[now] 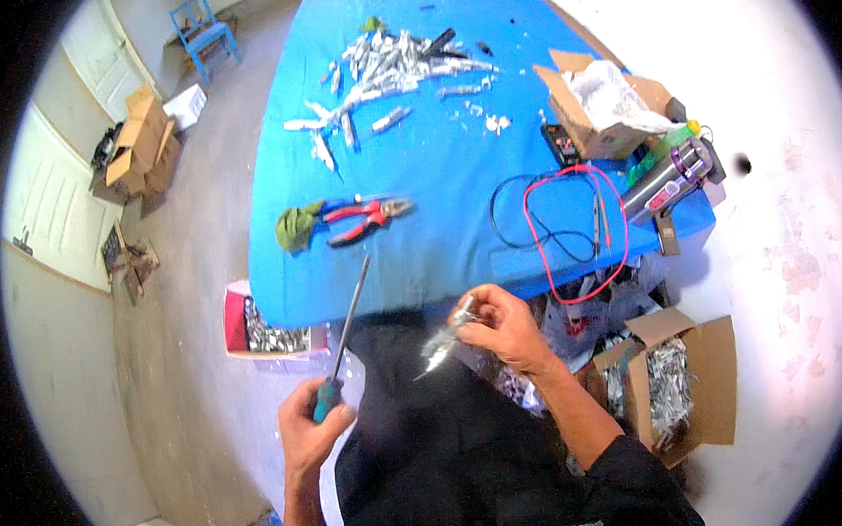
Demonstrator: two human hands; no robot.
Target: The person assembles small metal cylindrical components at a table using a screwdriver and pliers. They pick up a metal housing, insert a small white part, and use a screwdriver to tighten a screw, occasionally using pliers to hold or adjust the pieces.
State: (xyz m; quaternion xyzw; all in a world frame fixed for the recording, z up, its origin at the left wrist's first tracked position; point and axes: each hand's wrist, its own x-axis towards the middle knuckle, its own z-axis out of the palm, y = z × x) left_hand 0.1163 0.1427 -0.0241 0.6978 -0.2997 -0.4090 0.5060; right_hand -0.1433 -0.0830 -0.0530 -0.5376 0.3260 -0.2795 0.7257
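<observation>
- Biggest thing out there, the blue surface point(455, 169), running away towards 12 o'clock from the middle of the view.
- Over between 10 and 11 o'clock, well apart from it, a blue chair point(208, 36).
- At 4 o'clock, a cardboard box point(714, 380), flaps up, packed with silvery strips.
- Another, the open carton point(612, 143), sits on the surface at 2 o'clock, clear plastic in its mouth.
- Up at 12 o'clock, a heap point(396, 64) of silvery pieces, a few strays around it.
- Towards 3 o'clock, a steel flask point(664, 182) leans over, and the red cable point(528, 224) loops past the near edge.
- Now the hands! Left hand point(315, 422) at 7 o'clock, fingers wrapped round the teal handle; right hand point(502, 330) at 4 o'clock, pinching a blurred bit of metal.
- That handle belongs to the screwdriver point(351, 321), its shaft rising towards 1 o'clock.
- Between 10 and 11 o'clock, red-handled pliers point(368, 218) lie on the surface, a green cloth point(296, 228) just beside.
- Smallest of all, the silvery piece point(440, 348) in the right grip, hanging towards 7 o'clock, clear of the screwdriver.
</observation>
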